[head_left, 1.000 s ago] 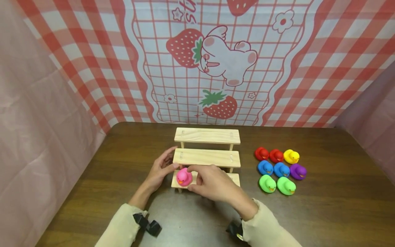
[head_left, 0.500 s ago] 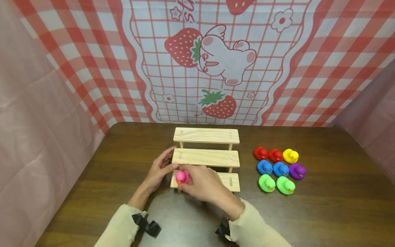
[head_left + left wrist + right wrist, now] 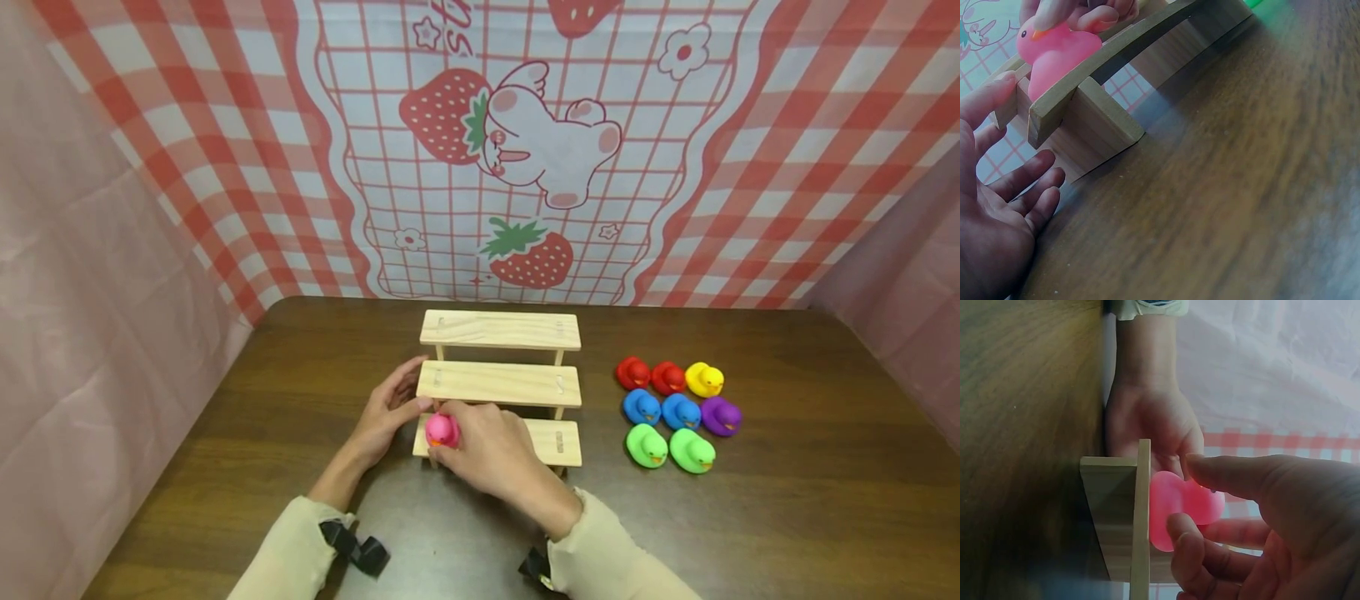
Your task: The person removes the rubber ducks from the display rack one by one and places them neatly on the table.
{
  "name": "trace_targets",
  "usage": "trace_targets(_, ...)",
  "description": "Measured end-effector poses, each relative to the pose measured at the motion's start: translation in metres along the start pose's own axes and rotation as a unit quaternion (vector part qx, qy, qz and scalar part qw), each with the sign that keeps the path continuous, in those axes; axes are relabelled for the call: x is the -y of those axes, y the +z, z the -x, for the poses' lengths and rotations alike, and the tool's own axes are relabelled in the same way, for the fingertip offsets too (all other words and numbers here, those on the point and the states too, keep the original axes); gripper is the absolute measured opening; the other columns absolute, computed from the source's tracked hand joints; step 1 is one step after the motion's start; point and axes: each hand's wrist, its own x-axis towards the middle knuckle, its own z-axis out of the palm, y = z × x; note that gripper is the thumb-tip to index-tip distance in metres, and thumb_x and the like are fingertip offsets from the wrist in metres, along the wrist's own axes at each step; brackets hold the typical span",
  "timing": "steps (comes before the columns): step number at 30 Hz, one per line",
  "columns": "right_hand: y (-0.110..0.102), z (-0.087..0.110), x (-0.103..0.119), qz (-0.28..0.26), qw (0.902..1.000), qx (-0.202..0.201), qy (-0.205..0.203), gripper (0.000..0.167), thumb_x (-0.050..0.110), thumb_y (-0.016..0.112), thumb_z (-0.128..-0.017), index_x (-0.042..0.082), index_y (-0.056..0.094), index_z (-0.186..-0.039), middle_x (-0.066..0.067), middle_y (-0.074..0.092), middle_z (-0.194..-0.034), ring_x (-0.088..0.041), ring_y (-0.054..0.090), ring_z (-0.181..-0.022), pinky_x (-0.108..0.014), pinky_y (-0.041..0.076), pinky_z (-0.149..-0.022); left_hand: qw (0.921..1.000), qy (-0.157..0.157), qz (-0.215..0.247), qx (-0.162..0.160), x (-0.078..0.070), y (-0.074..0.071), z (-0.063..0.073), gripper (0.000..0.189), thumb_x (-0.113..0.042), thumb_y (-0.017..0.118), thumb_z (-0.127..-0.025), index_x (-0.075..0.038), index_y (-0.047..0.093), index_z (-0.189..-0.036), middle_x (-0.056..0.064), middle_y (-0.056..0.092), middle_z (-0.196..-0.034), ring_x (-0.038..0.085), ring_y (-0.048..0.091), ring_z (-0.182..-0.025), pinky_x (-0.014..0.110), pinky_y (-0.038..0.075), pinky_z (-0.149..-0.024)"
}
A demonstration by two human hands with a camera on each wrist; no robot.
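Note:
A pink rubber duck (image 3: 441,431) sits at the left end of the lowest board of a three-step wooden stand (image 3: 498,382). My right hand (image 3: 491,446) pinches it between thumb and fingers; in the right wrist view the duck (image 3: 1175,509) has its base against the board. At the stand's left side is my left hand (image 3: 386,412), its thumb touching the end of the middle board. Seen from the left wrist, the other fingers (image 3: 1038,190) of that hand are loosely bent beside the stand's leg, holding nothing.
Right of the stand, several rubber ducks stand in rows: red ducks (image 3: 669,377), a yellow duck (image 3: 705,379), blue ducks (image 3: 681,412), a purple duck (image 3: 722,416) and green ducks (image 3: 692,451). A checked strawberry cloth (image 3: 525,183) hangs behind the brown table (image 3: 810,467).
My right hand has moved slightly left and closed its fingers around the pink duck, which has shifted a little left on the lowest board. The left hand has stayed by the stand.

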Motion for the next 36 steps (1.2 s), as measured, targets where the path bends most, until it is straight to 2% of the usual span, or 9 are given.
trace_targets(5,0.001,0.001,0.0,0.007,0.9999,-0.011,-0.005,0.031,0.037,0.081,-0.079,0.02,0.07,-0.103,0.003,0.071,-0.083,-0.009,0.055,-0.061,-0.024,0.038,-0.05,1.0,0.002,0.0,0.0,0.0,0.001,-0.001,0.06,-0.001,0.061,-0.094,0.002,0.038,-0.15,0.035,0.051,-0.139,-0.002,0.056,-0.116,0.017,0.042,-0.101)
trace_targets(14,-0.003,0.002,-0.002,0.01,0.9999,-0.009,-0.001,0.031,0.037,0.081,-0.08,0.02,0.071,-0.104,0.004,0.072,-0.083,-0.009,0.056,-0.063,-0.025,0.039,-0.051,0.9993,0.038,0.003,0.002,0.004,0.0,0.0,0.061,-0.017,0.068,-0.094,-0.005,0.045,-0.148,0.024,0.06,-0.136,0.0,0.057,-0.117,0.016,0.043,-0.098)
trace_targets(21,-0.011,0.004,-0.003,-0.006,1.0,0.004,-0.003,0.031,0.035,0.081,-0.08,0.019,0.072,-0.104,0.004,0.066,-0.073,-0.007,0.05,-0.059,-0.024,0.037,-0.053,1.0,0.003,0.003,0.003,0.001,0.0,0.0,0.061,-0.003,0.061,-0.095,0.002,0.038,-0.15,0.035,0.051,-0.141,-0.001,0.055,-0.117,0.018,0.042,-0.101)
trace_targets(24,-0.015,0.007,-0.004,-0.018,0.9998,0.013,0.001,0.029,0.035,0.081,-0.08,0.019,0.072,-0.103,0.007,0.06,-0.066,-0.005,0.047,-0.057,-0.024,0.036,-0.053,1.0,0.0,0.004,0.003,0.0,0.0,-0.001,0.061,0.001,0.059,-0.094,0.002,0.038,-0.151,0.035,0.05,-0.142,-0.003,0.055,-0.117,0.017,0.041,-0.102)
trace_targets(36,-0.031,0.015,-0.02,-0.052,0.9982,0.03,-0.004,0.03,0.028,0.082,-0.081,0.019,0.073,-0.108,0.012,0.056,-0.062,-0.001,0.047,-0.056,-0.021,0.038,-0.053,0.9999,-0.01,0.003,-0.001,0.001,0.001,-0.001,0.063,0.001,0.06,-0.092,0.001,0.038,-0.151,0.035,0.051,-0.14,-0.003,0.056,-0.115,0.016,0.04,-0.103)
